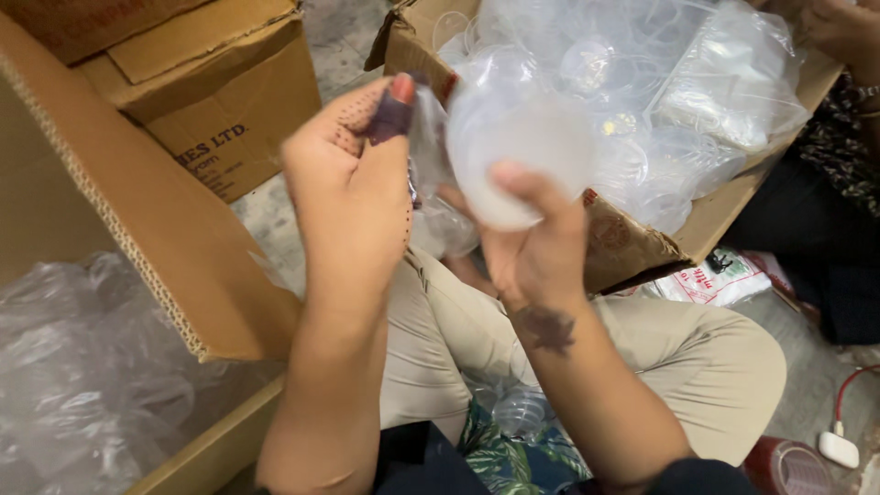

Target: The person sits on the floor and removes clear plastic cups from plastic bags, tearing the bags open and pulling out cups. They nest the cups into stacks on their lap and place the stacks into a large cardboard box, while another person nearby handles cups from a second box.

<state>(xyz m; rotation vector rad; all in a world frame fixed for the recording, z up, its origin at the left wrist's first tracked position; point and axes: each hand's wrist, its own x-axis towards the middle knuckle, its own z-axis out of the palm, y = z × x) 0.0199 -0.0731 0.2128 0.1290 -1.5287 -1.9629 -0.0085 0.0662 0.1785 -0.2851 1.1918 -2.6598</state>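
Both forearms rise from the bottom edge, nearest the lens, over a lap in beige trousers (pixel 697 357) with a leaf-print cloth (pixel 513 463) below and a few clear plastic pieces (pixel 521 411) resting between the knees. Left hand (pixel 353 183) is closed, back of the hand to the camera, dotted with a dark pattern, thumb wrapped in dark tape and pinching a thin crinkled clear plastic piece (pixel 426 137). Right hand (pixel 532 243) grips a frosted translucent round lid (pixel 518 151) from below, thumb pressed on its near face, fingers behind it (mostly hidden). Lid is held upright, just beside the left thumb, in front of an open cardboard box (pixel 632 247) that is full of clear plastic lids and bags (pixel 660 92). Dark mark shows on the right wrist. At left a big cardboard box (pixel 101 202) sits close, lined with crumpled clear plastic film (pixel 82 367); behind it stand two more closed cartons (pixel 220 101) on a grey floor (pixel 275 220). At upper right another person's hand (pixel 848 32) and patterned sleeve (pixel 839 147) reach the box edge. Printed plastic bag (pixel 715 280) lies on the floor beside the box; a red tape roll (pixel 788 467) and a white plug with red cord (pixel 839 445) sit at lower right.
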